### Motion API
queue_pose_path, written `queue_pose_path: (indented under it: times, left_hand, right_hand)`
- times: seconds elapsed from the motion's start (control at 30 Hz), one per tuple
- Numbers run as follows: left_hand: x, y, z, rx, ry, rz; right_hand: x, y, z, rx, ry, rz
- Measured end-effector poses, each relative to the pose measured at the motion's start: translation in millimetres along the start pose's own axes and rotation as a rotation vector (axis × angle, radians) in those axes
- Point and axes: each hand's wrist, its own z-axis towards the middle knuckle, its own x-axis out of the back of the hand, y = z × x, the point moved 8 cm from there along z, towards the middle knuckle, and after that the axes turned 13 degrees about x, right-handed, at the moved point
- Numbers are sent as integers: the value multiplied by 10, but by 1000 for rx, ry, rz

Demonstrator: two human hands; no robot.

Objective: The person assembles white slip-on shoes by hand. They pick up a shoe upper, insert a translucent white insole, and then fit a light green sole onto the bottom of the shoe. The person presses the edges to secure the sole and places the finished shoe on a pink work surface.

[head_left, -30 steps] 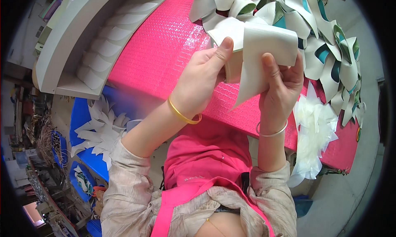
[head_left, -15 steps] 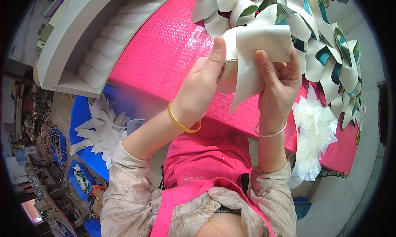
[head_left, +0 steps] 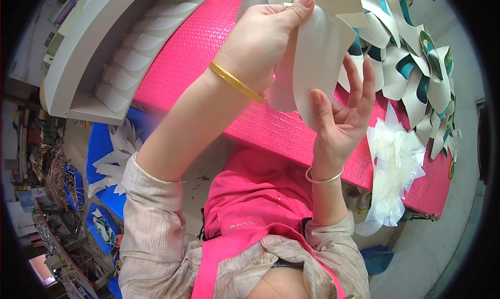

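My left hand (head_left: pixel 260 41) is raised over the pink table and closed on a white shoe upper (head_left: pixel 319 59), its thumb near the top of the piece. The upper hangs with smooth, rounded flaps pointing down, and its top runs out of the frame. Beside its lower edge is my right hand (head_left: pixel 341 117), with two fingers stretched up and apart. The right thumb lies against the rounded flap; whether a finger backs it from behind is hidden. A pile of similar white uppers (head_left: pixel 411 70) with teal linings covers the far right.
A pink textured cover (head_left: pixel 177 59) lies on the table. Thin translucent white sheets (head_left: pixel 396 163) are heaped at the right edge. On the left, a pale curved rack (head_left: pixel 78 59) holds a row of white pieces (head_left: pixel 125 62). White cut pieces (head_left: pixel 112 166) lie on a blue surface (head_left: pixel 99 143) below it.
My left hand has moved up and right with the upper, which now hangs with rounded flaps downward. My right hand has dropped lower and its fingers have spread.
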Motion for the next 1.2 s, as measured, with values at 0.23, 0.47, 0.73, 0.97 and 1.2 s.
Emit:
queue_pose_path:
  times: [0.23, 0.47, 0.73, 0.97, 1.2]
  left_hand:
    - [-126, 55, 14, 44, -151, -51]
    - [-313, 152, -192, -56, -175, 40]
    - [-103, 423, -13, -180, -82, -77]
    - [-97, 509, -82, -524, 63, 494]
    - [288, -674, -210, -577, 208, 898]
  right_hand:
    - [61, 155, 15, -6, 58, -50]
    - [118, 285, 1, -48, 46, -76]
    - [29, 524, -145, 224, 14, -359]
    - [375, 412, 56, -126, -125, -167]
    - [309, 118, 20, -1, -6, 202]
